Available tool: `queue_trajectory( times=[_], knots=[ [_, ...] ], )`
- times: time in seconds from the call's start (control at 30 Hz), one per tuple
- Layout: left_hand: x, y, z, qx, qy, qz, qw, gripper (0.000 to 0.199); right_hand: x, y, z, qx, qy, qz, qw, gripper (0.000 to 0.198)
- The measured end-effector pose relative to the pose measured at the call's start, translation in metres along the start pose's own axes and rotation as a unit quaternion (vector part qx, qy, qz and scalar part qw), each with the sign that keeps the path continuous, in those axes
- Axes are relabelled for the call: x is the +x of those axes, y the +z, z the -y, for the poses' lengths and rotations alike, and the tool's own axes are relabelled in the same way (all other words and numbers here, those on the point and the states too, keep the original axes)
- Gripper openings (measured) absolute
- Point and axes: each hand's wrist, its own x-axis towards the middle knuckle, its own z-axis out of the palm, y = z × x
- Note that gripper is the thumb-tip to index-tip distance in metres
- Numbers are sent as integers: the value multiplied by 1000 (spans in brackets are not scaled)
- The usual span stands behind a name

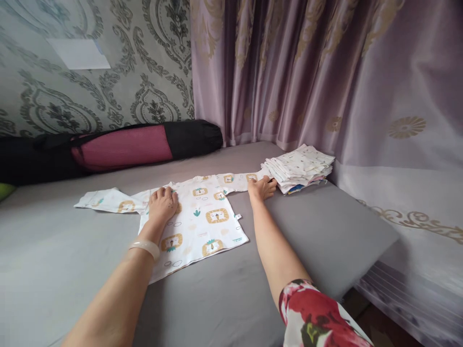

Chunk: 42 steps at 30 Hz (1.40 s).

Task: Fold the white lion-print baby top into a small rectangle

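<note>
A small white long-sleeved shirt with lion faces and green leaves lies spread on the grey bed sheet, its sleeves stretched out to both sides. My left hand, wearing a pale bangle at the wrist, rests flat on the shirt's upper left part near the shoulder. At the outer end of the right sleeve is my right hand, fingers bent round the cloth near the cuff. Just beyond that hand sits a stack of folded white printed clothes, close to the cuff.
Along the wall at the back left lies a long black and dark pink bag. Purple curtains hang behind the stack and down the right side. The grey bed ends at an edge on the right.
</note>
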Motion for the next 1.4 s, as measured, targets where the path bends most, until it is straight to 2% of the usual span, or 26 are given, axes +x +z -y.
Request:
queue_trajectory(
  times=[0.3,0.4,0.47,0.6,0.7,0.77,0.87,0.93,1.07,1.13,1.2,1.3,1.4],
  knots=[
    [-1,-6,-6,-4,-27,7,1000,47,3,7,-4,0,-52,0,999,41],
    [-1,-9,-15,-20,-52,2,998,43,2,9,-1,25,-93,-1,995,41],
    [-1,-9,-26,-45,-47,-7,998,40,1,11,1,49,-121,6,991,43],
    [3,-4,-60,-110,29,-8,993,36,1,13,8,112,-155,31,981,47],
    [8,3,-90,-171,119,32,977,37,7,13,14,176,-169,41,969,48],
    [12,6,-106,-187,155,65,968,42,14,12,19,225,-178,42,957,46],
    [16,6,-122,-171,159,110,966,50,25,8,29,325,-163,70,929,41],
    [18,2,-127,-152,157,140,966,53,31,2,37,409,-122,117,897,41],
    [22,-7,-130,-127,154,186,962,56,34,-19,52,554,-55,215,802,38],
    [23,-10,-131,-123,153,203,959,58,31,-33,59,598,-51,262,756,34],
    [25,-12,-132,-119,151,216,957,61,26,-47,65,620,-53,302,722,28],
    [29,-14,-133,-106,152,223,957,66,16,-63,70,627,-51,347,696,25],
    [36,-14,-135,-91,156,228,957,71,7,-70,74,617,-62,375,689,26]
  ],
)
